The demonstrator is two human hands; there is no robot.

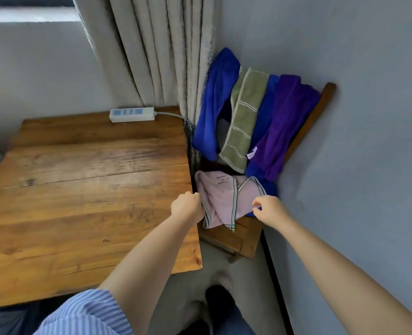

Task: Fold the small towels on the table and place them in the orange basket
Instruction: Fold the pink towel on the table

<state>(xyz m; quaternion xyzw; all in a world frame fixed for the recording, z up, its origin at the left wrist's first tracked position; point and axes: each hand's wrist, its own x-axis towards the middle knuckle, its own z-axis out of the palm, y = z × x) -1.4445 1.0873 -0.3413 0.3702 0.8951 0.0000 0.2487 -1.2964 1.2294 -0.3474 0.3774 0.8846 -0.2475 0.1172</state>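
No folded towel and no orange basket are seen: the pink towel lies crumpled on the chair beside the table, pinched at its edges by the left hand and right hand, so folding is judged hardly begun.

**Person's Dress and Appearance: Head View**

Both forearms are bare from above the elbow down to the wrist. The left hand and right hand carry no rings, watch or gloves. A short sleeve in blue-and-white stripes covers the left upper arm, its hem loose. Dark trousers show at the bottom edge. Footwear cannot be made out.
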